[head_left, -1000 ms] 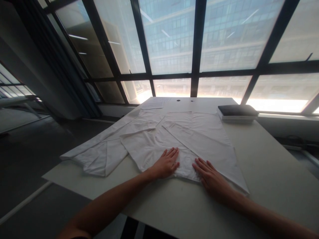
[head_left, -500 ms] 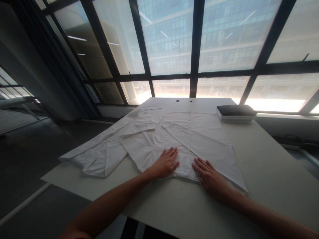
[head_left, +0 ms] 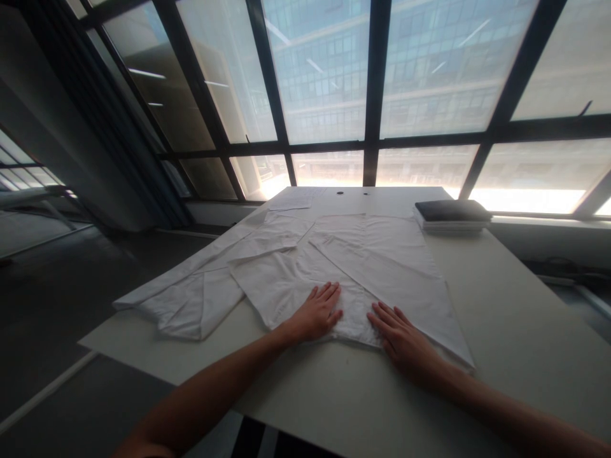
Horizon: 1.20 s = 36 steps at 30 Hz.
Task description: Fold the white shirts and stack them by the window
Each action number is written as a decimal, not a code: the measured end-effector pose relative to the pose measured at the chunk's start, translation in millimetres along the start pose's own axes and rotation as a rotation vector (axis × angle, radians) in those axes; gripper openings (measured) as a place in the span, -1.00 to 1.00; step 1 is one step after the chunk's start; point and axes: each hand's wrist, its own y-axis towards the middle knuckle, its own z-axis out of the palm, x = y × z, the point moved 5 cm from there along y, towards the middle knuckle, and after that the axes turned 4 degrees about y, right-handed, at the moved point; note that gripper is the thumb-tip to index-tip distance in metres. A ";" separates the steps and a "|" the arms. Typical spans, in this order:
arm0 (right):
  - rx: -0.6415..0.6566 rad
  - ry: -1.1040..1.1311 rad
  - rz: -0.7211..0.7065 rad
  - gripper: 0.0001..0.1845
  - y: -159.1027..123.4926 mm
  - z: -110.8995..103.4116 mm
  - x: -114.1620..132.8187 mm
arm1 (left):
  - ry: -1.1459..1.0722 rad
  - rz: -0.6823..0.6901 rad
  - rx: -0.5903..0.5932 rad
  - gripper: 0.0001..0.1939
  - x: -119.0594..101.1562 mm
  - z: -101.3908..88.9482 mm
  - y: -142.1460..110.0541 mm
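A white garment (head_left: 401,273), probably a shirt or coat, lies spread on the table with overlapping, creased layers. My left hand (head_left: 317,312) rests flat on its near part, fingers stretched out. To the right, my right hand (head_left: 398,334) also lies flat on the cloth near its front edge, fingers extended. A narrow strip of fabric shows between the two hands. Folded and wrinkled white cloth (head_left: 191,305) reaches out to the left edge of the table; whether it is a sleeve of the same garment I cannot tell.
The white table (head_left: 515,343) extends toward tall dark-framed windows (head_left: 324,83). Near its far right edge sits a stack of folded cloth (head_left: 451,216), dark on top and white below. A sheet of paper (head_left: 290,200) lies at the far left. A dark curtain (head_left: 114,127) hangs left.
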 end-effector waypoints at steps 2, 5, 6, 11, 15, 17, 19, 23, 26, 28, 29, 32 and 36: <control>0.003 0.000 0.004 -0.27 0.2 -0.8 0.6 | 0.002 0.000 0.002 -0.34 -0.1 -0.2 -0.1; 0.001 0.006 0.007 -0.27 0.0 -1.9 1.4 | 0.004 0.004 0.001 -0.34 -0.5 -0.7 0.0; -0.002 0.008 0.006 -0.27 -0.1 -2.0 1.6 | 0.004 0.005 -0.001 -0.35 -0.4 -0.6 0.1; -0.003 0.016 0.006 -0.25 -0.2 -0.7 0.6 | 0.018 0.009 0.002 -0.34 1.2 1.8 0.4; 0.002 0.041 0.009 -0.27 0.4 0.1 0.0 | 0.026 0.006 0.020 -0.33 2.3 3.2 -0.1; 0.007 0.046 0.011 -0.27 0.6 0.1 0.1 | 0.021 0.003 0.021 -0.32 2.2 2.5 -0.4; 0.007 0.047 0.014 -0.26 0.6 -0.3 0.3 | 0.011 -0.003 0.021 -0.33 1.7 1.8 -0.5; 0.007 0.040 0.015 -0.26 0.2 -0.7 0.7 | -0.016 0.005 0.003 -0.34 2.0 0.6 0.7; -0.004 0.042 0.013 -0.25 -0.6 -0.5 0.6 | -0.036 0.011 -0.049 -0.36 9.6 -6.0 3.8; -0.018 0.048 0.008 -0.24 -1.2 -0.2 0.4 | -0.038 0.008 -0.129 -0.39 22.5 -18.1 7.3; -0.022 0.052 0.006 -0.24 -1.5 0.0 0.3 | -0.036 0.004 -0.179 -0.40 32.1 -26.3 9.6; -0.028 0.057 0.002 -0.26 -2.0 0.2 0.2 | -0.007 -0.035 -0.305 -0.43 74.9 -53.2 19.0; -0.036 0.056 0.001 -0.24 -1.5 0.2 -0.2 | 0.098 -0.201 -0.316 -0.54 154.1 -76.2 33.8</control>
